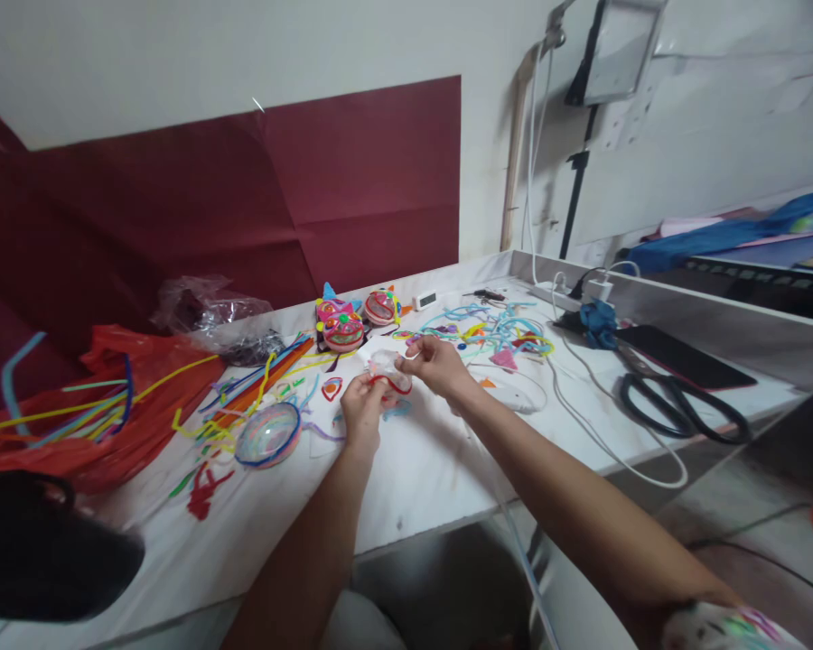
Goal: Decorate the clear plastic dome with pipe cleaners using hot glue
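Observation:
Above the middle of the white table, my left hand pinches a small clear piece with a red edge. My right hand is closed close beside it, its fingertips on a thin white strip at the far side of the piece. How the strip and the piece join is too small to tell. Left of my hands lies a round clear dish-like piece with a blue rim. A small red-outlined shape with an orange middle lies on white paper just beyond my left hand.
Decorated mask-like pieces stand at the back. Pipe cleaners lie on a red plastic bag at left, near a black container. Coloured scraps, a white glue gun, cables and large black-handled scissors are at right.

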